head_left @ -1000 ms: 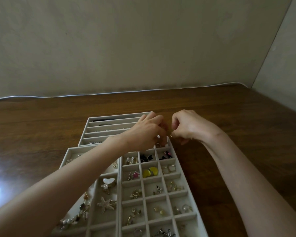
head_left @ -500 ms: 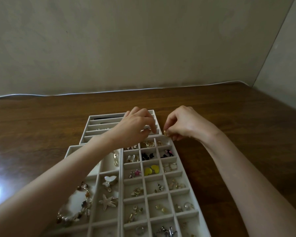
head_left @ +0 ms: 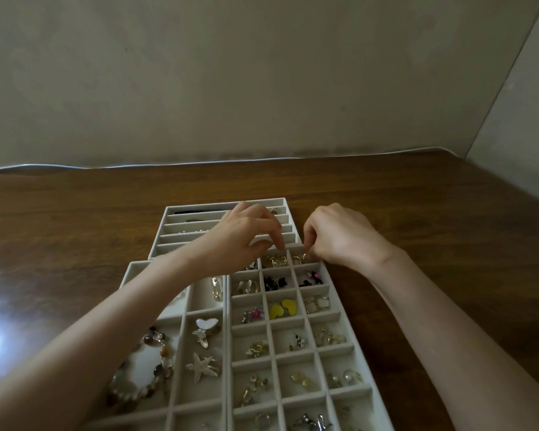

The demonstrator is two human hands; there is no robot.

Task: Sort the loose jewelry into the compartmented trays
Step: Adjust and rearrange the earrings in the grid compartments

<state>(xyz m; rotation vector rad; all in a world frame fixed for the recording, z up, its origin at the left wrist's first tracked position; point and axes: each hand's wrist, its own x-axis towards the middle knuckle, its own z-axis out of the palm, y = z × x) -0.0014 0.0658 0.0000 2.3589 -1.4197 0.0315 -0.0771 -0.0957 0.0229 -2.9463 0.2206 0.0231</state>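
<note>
Three trays lie on the table (head_left: 417, 213). The slotted tray (head_left: 193, 226) is farthest. The grid tray (head_left: 336, 316) sits before it, with the wide tray (head_left: 204, 303) against its left side. My left hand (head_left: 246, 241) hangs over where the slotted and grid trays meet. My right hand (head_left: 339, 234) pinches an earring (head_left: 304, 257) over the grid tray's far right cell. A bracelet (head_left: 165, 357) lies in the wide tray's left compartment.

Three trays (head_left: 168, 213) (head_left: 130, 269) (head_left: 343, 318), two hands (head_left: 240, 241) (head_left: 339, 237), two yellow hearts (head_left: 276, 311) (head_left: 290, 306), one starfish clip (head_left: 201, 367), one beaded bracelet (head_left: 162, 365).

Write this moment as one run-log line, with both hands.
left hand: fingers curled, hold unclear | right hand: pinches gold piece | place: above far-right compartment, grid tray
</note>
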